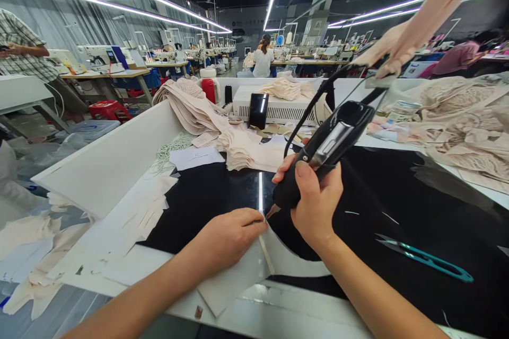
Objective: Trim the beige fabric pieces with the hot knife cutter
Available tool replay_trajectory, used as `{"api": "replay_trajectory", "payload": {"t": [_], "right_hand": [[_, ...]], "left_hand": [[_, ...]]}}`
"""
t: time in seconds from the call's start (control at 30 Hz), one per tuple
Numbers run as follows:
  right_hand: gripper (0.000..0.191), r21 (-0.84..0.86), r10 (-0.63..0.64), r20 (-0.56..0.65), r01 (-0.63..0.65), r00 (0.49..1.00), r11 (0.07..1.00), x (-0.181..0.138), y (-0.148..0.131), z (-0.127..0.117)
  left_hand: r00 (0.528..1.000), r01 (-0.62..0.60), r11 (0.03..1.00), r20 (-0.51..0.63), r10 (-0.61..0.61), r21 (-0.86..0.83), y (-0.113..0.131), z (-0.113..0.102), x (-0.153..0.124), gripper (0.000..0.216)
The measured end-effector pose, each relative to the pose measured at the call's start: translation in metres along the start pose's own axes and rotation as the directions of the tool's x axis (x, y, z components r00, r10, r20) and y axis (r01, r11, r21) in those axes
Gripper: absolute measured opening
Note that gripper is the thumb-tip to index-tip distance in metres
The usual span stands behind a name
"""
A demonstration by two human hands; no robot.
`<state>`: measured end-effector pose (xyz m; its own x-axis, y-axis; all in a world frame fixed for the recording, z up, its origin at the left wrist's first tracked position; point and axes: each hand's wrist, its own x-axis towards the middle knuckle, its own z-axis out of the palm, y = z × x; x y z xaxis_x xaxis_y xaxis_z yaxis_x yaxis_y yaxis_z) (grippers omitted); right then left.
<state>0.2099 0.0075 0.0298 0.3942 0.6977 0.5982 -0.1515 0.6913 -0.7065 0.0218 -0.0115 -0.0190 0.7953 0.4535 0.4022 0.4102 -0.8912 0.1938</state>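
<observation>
My right hand is wrapped round a black corded hand tool with a silver lever along its side. The tool's narrow coppery tip points down and left, close to the fingertips of my left hand. My left hand is closed in a pinch on the edge of a pale fabric piece at the front of the black work surface. A narrow cream strip runs down from the pinched spot. The tool's tip and the fabric edge are too close together to tell whether they touch.
Teal thread snips lie at right. Stacked cream fabric pieces, a phone and a white paper are behind. A pale pink band hangs by the tool's cord. A white side panel stands left; people sit beyond.
</observation>
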Motion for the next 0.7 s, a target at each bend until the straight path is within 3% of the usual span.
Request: {"api": "replay_trajectory", "payload": {"t": [0.7], "right_hand": [[0.022,-0.014,-0.005,0.006,0.005,1.0,1.0,-0.007,-0.011,-0.01]], "left_hand": [[1.0,-0.005,1.0,0.014,0.005,0.009,-0.002,-0.002,-0.002,0.032]]}}
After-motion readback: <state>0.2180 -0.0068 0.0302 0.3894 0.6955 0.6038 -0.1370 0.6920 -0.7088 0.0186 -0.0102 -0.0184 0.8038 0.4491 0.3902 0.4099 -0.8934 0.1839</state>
